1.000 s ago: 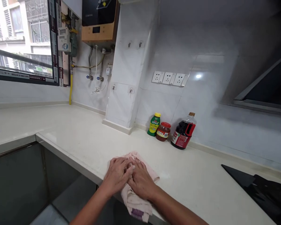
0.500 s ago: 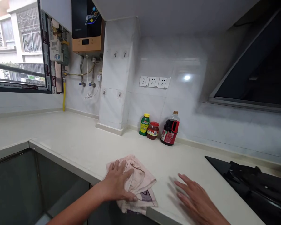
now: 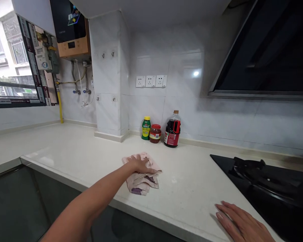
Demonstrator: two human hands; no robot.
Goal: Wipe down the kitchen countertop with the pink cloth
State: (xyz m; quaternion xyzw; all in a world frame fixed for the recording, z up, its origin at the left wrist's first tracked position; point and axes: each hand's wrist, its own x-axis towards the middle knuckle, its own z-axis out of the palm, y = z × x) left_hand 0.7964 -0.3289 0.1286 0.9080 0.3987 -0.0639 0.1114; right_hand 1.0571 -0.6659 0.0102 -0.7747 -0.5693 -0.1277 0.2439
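Note:
A pale pink cloth with purple patches lies rumpled on the white countertop. My left hand presses down on it with the fingers spread; some of the cloth is hidden beneath the palm. At the lower right, my right hand is on or just above the counter, near the hob. Its fingers are stretched out and it holds nothing.
Against the back wall stand a green bottle with a yellow cap, a red-lidded jar and a large dark sauce bottle. A black gas hob is at the right, under a slanted range hood.
My left hand has pushed the cloth farther back from the counter's front edge, where it had hung over. My right hand has moved right, towards the hob. The camera view has shifted.

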